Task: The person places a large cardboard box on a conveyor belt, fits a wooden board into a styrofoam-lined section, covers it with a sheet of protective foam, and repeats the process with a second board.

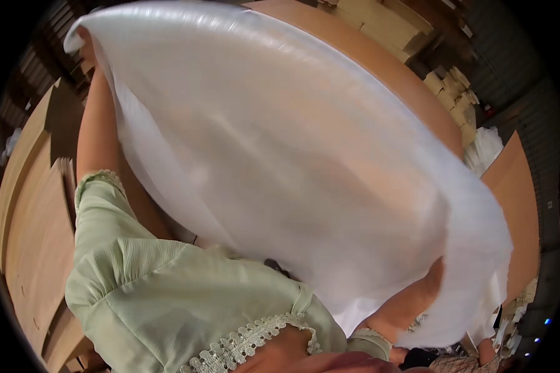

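A wide, translucent white plastic sheet (249, 143) spreads in front of me and billows across most of the view. My left hand (88, 48) is raised at the far left with its fingers closed round the sheet's corner, where the edge folds over. Low on the right, my right forearm (398, 308) reaches under the sheet. Plastic hides the right hand's fingers, so their grip does not show. A large brown board (367, 53) lies beneath and beyond the sheet, its far edge showing past the plastic.
Stacked wooden boards (37, 230) stand at the left. Another brown panel (516, 211) rises at the right, beside bunched white plastic (484, 149). Cardboard piles (454, 96) lie at the back right. Another person's patterned sleeve (457, 363) shows at the lower right.
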A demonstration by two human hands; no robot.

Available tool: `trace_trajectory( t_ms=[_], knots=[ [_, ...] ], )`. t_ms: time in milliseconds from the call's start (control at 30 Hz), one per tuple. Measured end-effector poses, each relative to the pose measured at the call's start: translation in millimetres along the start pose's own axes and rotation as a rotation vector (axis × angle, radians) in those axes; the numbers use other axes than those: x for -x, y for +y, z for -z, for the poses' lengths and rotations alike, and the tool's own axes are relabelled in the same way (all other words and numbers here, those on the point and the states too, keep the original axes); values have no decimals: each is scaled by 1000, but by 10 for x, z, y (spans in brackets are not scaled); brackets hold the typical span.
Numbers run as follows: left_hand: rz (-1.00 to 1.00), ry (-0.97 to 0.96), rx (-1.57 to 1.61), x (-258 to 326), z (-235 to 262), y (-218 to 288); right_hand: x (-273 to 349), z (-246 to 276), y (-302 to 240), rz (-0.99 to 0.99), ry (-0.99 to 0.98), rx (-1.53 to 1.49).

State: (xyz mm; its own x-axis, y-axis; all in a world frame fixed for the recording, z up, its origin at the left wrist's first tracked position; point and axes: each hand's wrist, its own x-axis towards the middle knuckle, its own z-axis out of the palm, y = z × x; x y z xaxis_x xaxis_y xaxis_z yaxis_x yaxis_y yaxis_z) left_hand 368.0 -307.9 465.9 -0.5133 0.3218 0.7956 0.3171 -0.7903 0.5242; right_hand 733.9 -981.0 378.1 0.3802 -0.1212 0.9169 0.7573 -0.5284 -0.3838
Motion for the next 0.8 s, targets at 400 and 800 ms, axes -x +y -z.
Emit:
trace_trajectory(
  t_ms=[400, 800],
  knots=[
    [245, -1256, -744, 2104, -3175, -1223, 168, -3884, 1030, 236, -940, 346],
    [-20, -1221, -329, 2834, -3193, -2179, 676, -3774, 1346, -253, -1302, 176]
  ],
)
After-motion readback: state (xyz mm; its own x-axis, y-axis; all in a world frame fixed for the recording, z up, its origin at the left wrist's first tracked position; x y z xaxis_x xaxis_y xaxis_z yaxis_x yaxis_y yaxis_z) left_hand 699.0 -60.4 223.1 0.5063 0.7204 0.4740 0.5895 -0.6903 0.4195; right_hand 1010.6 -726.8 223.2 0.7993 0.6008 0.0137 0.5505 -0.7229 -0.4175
